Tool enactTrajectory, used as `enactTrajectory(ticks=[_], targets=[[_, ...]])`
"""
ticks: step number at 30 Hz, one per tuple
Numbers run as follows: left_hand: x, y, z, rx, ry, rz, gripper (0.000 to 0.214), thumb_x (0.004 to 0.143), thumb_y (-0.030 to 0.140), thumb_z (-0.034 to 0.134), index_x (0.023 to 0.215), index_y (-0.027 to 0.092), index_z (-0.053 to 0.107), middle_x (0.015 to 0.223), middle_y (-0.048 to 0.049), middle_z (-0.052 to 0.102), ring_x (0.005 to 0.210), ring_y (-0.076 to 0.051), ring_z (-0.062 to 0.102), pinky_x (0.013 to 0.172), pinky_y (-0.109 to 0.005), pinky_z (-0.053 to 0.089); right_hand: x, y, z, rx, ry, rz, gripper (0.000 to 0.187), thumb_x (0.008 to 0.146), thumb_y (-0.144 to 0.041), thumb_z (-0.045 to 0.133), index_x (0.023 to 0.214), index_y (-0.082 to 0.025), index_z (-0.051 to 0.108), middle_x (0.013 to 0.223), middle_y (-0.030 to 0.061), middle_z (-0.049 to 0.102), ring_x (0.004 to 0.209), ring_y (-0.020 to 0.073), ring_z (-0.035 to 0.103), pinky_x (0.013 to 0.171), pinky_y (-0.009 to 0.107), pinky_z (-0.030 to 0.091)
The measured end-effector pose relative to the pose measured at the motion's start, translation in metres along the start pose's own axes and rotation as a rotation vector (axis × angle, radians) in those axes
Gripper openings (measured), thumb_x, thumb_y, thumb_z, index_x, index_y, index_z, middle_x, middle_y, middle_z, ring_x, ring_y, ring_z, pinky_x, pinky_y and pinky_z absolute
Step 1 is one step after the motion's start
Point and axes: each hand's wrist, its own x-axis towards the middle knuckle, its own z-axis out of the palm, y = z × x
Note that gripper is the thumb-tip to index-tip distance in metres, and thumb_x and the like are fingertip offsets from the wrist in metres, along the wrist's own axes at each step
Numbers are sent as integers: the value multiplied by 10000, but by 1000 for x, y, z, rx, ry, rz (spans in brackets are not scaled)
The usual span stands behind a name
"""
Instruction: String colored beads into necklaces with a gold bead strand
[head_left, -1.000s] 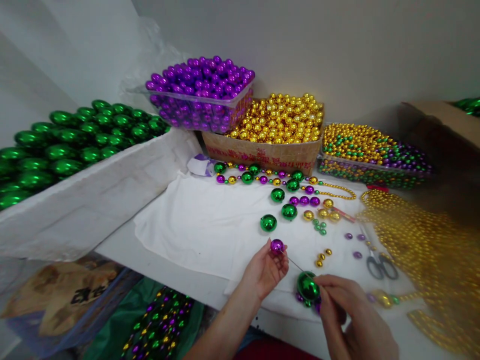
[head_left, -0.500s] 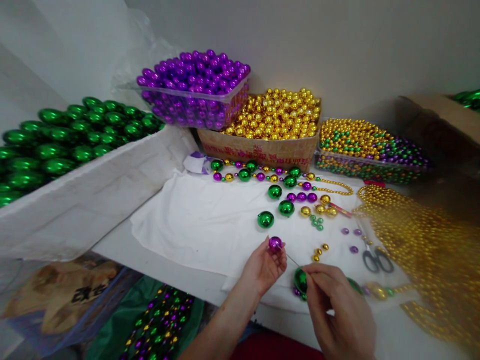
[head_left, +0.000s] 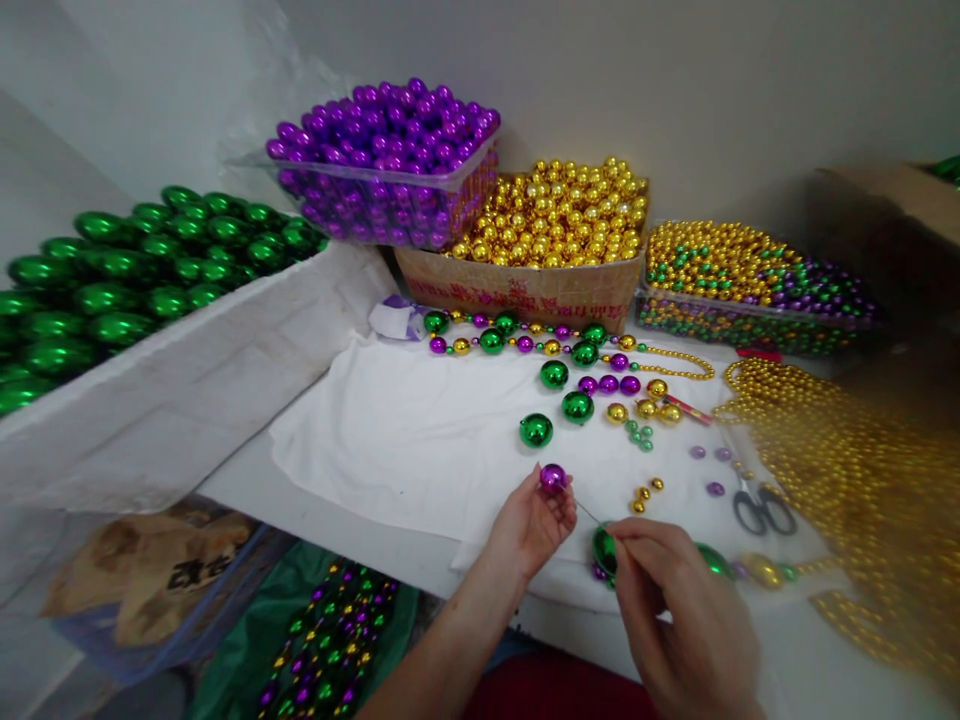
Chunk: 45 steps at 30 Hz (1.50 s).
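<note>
My left hand (head_left: 529,527) pinches a purple bead (head_left: 553,478) at its fingertips, above the white cloth (head_left: 420,440). My right hand (head_left: 679,610) is closed on a thin needle (head_left: 589,513) whose tip points at that bead. A large green bead (head_left: 604,550) sits against my right fingers, with a strand of beads (head_left: 757,572) trailing off to the right. Loose green beads (head_left: 535,430), purple beads (head_left: 609,384) and gold beads (head_left: 645,408) lie on the cloth beyond my hands.
A tub of purple beads (head_left: 390,160), a cardboard box of gold beads (head_left: 559,215) and a tray of small mixed beads (head_left: 750,280) line the back. Big green beads (head_left: 135,270) fill the left box. Scissors (head_left: 763,510) and gold strands (head_left: 862,480) lie right. Finished strands (head_left: 322,650) sit below.
My right hand has slid left along the needle toward the purple bead, covering more of the green bead. My left hand keeps its hold; the view has shifted slightly.
</note>
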Motion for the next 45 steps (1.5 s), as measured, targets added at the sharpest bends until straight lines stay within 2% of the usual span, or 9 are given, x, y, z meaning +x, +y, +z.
enactTrajectory(ticks=[5,14,20,24,29,35,39,42,45], targets=[[1,-2,-2,26,-15,16,347,937,379,450,868,70,593,690,-84,631,584,-131,588,546,-224,484,3,0,8,-35,35,8,125,900,-124,460,958,-177,558,904,83,690,792,150,670,651,243,524],[0,-7,-2,29,-64,17,356,940,367,452,866,55,604,678,-80,638,589,-128,594,593,-224,483,12,4,22,-75,6,-40,119,923,-108,435,930,-174,534,877,74,666,754,142,637,611,240,481],[-4,-11,2,48,-57,20,338,939,331,446,843,59,622,668,-74,641,583,-131,586,593,-233,470,11,8,35,-68,-18,-36,140,937,-119,408,919,-172,537,878,77,657,798,156,644,661,253,496],[-16,-18,6,65,-71,56,314,902,342,503,882,61,642,702,-74,642,595,-131,588,591,-232,465,-4,26,47,-52,-51,5,147,936,-149,415,980,-174,554,937,78,647,810,161,653,660,247,515],[-35,-25,14,279,-203,321,284,812,237,613,1074,132,636,853,-86,640,764,-197,628,620,-278,496,-18,57,44,32,-83,103,126,937,-276,473,939,-205,578,808,26,638,713,145,660,594,203,526],[-37,-30,13,484,-132,351,316,792,386,656,964,125,700,834,-95,630,744,-210,617,605,-305,511,-24,79,25,-41,-146,22,187,934,-361,477,944,-238,618,806,-3,677,663,131,683,541,178,522],[-37,-35,15,639,-77,446,339,804,407,646,950,116,742,919,-131,684,827,-217,615,773,-324,493,-24,81,17,-222,-154,19,349,931,-440,453,1185,-229,567,1017,52,675,867,189,682,646,255,551],[-47,-33,25,704,-157,516,281,831,348,622,972,140,750,1170,-134,653,1128,-276,550,986,-347,396,-19,60,16,-281,-122,77,435,913,-475,468,1251,-210,536,1133,114,615,1006,273,601,791,408,519],[-60,-26,34,771,-243,583,198,822,276,633,931,171,761,1388,-79,507,1317,-289,391,1089,-349,298,-10,33,23,-156,-101,157,343,913,-360,511,1220,-212,544,1234,127,537,1131,286,496,918,487,448]])
